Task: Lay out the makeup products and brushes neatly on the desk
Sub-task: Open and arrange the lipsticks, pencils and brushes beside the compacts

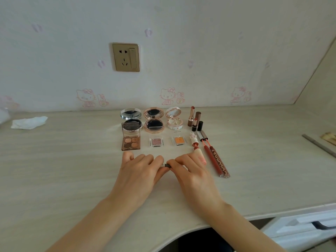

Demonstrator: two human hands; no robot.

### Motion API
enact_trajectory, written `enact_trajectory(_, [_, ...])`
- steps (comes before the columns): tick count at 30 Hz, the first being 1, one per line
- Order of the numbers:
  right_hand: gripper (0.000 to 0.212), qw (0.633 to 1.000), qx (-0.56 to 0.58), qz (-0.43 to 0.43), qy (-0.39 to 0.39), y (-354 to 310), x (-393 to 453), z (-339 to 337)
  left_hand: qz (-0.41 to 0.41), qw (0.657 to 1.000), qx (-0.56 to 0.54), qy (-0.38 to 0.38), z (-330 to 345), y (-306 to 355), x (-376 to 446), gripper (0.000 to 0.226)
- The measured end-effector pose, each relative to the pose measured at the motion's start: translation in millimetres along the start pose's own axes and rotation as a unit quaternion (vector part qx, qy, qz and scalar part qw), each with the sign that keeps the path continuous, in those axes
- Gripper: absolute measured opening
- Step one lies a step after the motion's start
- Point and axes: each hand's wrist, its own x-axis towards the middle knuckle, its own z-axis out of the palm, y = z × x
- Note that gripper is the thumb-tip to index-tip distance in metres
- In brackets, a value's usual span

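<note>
Three round compacts (153, 120) are stood open at the back, an opened four-pan palette (131, 138) and two small square pans (156, 142) in front; lipsticks (195, 119) and long tubes (216, 159) are ranged at right.

Matt, pale wood-grain desk (72, 160). Mirror-bright chrome compact (131, 114), glossy rose-gold compact (154, 122). Crumpled paper tissue (29, 122); brushed gold socket (126, 57).
</note>
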Motion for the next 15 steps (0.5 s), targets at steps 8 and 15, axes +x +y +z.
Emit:
enact_trajectory(8, [0.024, 0.999, 0.021, 0.005, -0.026, -1.3, 0.2, -2.6, 0.014, 1.0, 0.01, -0.021, 0.5, -0.5, 2.7, 0.043])
enact_trajectory(15, [0.027, 0.999, 0.031, 0.001, -0.044, -0.4, -0.5, -2.2, 0.008, 1.0, -0.003, -0.011, 3.2, 0.4, 2.8, 0.052])
